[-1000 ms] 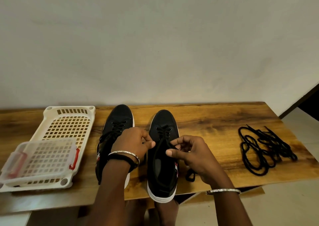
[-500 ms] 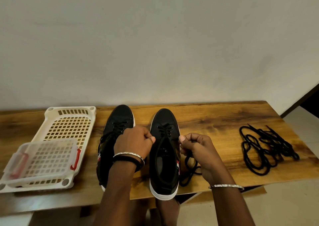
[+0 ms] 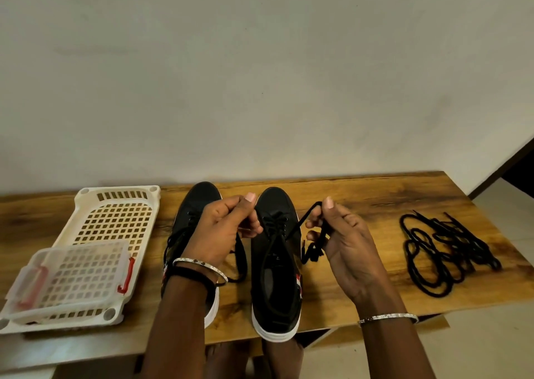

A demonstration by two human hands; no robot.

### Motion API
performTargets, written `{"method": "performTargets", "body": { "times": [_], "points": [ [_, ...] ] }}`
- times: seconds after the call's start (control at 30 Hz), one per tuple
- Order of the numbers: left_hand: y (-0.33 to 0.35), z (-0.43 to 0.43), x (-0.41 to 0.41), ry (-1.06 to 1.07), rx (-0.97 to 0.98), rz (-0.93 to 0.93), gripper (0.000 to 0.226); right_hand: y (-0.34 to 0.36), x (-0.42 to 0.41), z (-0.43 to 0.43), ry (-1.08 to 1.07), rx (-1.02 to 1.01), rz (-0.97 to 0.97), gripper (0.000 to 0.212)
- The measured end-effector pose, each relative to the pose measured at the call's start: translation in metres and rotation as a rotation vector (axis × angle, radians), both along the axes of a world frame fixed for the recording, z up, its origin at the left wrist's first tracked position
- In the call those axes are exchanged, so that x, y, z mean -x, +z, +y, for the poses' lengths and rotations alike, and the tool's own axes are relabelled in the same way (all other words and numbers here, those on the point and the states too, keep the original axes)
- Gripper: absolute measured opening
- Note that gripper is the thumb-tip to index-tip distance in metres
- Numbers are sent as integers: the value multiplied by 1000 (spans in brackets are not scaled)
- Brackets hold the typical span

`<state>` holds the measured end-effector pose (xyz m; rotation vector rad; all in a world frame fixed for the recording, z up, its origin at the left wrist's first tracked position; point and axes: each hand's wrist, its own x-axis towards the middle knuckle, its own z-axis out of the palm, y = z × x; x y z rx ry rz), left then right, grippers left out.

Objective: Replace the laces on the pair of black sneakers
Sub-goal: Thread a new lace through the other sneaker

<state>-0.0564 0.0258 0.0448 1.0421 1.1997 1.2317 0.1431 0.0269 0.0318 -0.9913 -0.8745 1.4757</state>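
Lace [image 3: 303, 219] from the right-hand black sneaker [image 3: 274, 280] is drawn up out of its upper eyelets, one run pinched in the curled fingers of the right hand [image 3: 346, 248], the other held in the curled fingers of the left hand [image 3: 222, 228], both just above the shoe. The second sneaker [image 3: 199, 202] stands beside it on the wooden surface [image 3: 361, 289], partly behind the left wrist, lace showing in its eyelets. Cord like this is likely light, limp and slightly fuzzy, so it should slide when pulled straight near an eyelet and snag if dragged sideways; gripping close to the stiff tip would help. Replacement laces [image 3: 442, 251] lie in a loose tangle well to the right.
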Motion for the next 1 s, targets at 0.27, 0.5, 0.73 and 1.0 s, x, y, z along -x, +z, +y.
{"method": "performTargets", "body": {
  "times": [0.27, 0.5, 0.73, 1.0],
  "points": [
    [48, -6, -1, 119, -93, -36, 40, 38, 4, -5, -52, -126, -71, 30],
    [109, -27, -3, 131, -182, -6, 40, 98, 5, -19, -53, -202, -222, 31],
    [187, -46, -11, 97, -263, 130, 37, 188, 0, -25, -90, -42, -263, 31],
    [280, -72, -15, 69, -198, -22, 33, 284, -4, -42, -74, -129, -381, 32]
  ]
}}
